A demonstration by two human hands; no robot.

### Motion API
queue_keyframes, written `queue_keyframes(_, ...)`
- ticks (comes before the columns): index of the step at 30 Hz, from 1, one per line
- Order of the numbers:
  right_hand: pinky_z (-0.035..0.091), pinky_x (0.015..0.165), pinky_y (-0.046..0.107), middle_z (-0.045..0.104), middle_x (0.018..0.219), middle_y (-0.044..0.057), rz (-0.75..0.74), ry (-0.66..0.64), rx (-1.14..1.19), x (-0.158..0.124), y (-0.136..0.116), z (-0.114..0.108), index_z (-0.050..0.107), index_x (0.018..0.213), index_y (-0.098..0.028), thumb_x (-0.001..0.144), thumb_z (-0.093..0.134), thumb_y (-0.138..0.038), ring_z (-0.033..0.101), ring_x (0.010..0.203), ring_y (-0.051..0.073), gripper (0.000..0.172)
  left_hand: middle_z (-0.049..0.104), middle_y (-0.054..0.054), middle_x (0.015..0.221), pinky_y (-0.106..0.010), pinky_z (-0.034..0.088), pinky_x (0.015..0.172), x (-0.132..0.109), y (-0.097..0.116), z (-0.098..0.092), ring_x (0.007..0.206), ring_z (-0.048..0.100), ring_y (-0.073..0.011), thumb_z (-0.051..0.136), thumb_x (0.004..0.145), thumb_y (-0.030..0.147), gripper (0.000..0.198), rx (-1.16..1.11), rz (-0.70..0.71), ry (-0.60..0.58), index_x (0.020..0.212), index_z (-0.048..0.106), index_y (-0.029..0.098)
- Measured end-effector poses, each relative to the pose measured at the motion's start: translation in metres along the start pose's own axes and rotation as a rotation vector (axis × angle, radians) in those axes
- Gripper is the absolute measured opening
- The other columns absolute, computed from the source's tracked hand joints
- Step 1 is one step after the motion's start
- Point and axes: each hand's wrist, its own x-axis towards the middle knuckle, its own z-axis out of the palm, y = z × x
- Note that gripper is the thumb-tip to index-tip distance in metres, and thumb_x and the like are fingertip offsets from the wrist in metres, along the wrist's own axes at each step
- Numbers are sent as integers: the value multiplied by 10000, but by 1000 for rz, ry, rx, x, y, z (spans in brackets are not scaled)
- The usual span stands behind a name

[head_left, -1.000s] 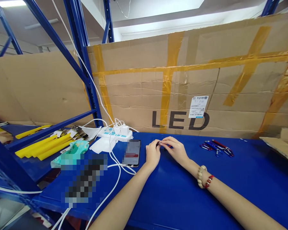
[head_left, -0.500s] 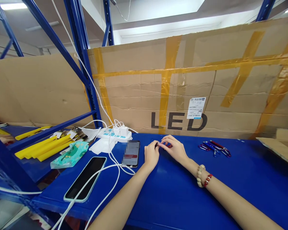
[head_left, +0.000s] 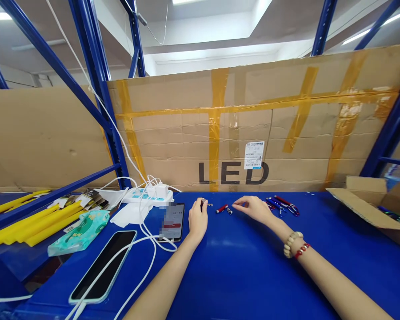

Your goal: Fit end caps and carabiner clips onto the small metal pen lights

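My left hand (head_left: 198,221) is closed, beside the lit phone; a small dark piece (head_left: 202,202) shows at its fingertips, too small to name, with a tiny metallic bit (head_left: 210,205) by it. A small red metal tube (head_left: 222,209) lies on the blue table, and a little metal clip-like piece (head_left: 230,211) rests at its end. Just right of these is my right hand (head_left: 254,209), empty, thumb and fingers slightly apart. Behind it lie several red and blue metal tubes with clips (head_left: 282,205).
A lit phone (head_left: 173,221) and a larger dark-screened phone (head_left: 103,266) lie left, crossed by white cables (head_left: 150,266). A power strip (head_left: 146,196) sits behind them. Left are yellow rods (head_left: 36,222) and a green packet (head_left: 80,232). An open carton (head_left: 366,189) stands right; taped cardboard (head_left: 173,146) forms the back.
My hands were together at a small item; now they are apart. The right one has moved right and let go of the red tube, which lies on the table. The view has shifted right.
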Motion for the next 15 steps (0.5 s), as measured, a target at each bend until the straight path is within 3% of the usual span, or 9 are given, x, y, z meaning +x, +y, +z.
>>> queue_keyframes(5, 449, 570, 256, 709, 848, 4, 5, -110, -52, -6, -17, 10, 705, 845, -263, 721, 684, -397, 646, 726, 180, 184, 640, -39, 923, -357, 514, 734, -7, 14, -4, 796, 623, -161, 495, 920, 313, 209, -32, 62, -86, 981, 598, 142)
queue_keyframes(10, 506, 688, 300, 664, 847, 24, 39, -199, -71, -6, -20, 14, 641, 894, -150, 859, 583, -320, 620, 736, 132, 183, 640, -27, 865, -347, 510, 716, -11, 19, -2, 749, 621, -151, 483, 925, 321, 217, -27, 76, -133, 951, 600, 140)
queue_keyframes(15, 517, 719, 315, 636, 899, 31, 64, -233, -63, -6, -15, 16, 609, 935, -134, 901, 529, -311, 612, 774, 129, 197, 638, -19, 831, -341, 509, 707, -10, 16, 1, 729, 619, -146, 481, 926, 329, 225, -29, 67, -150, 937, 601, 139)
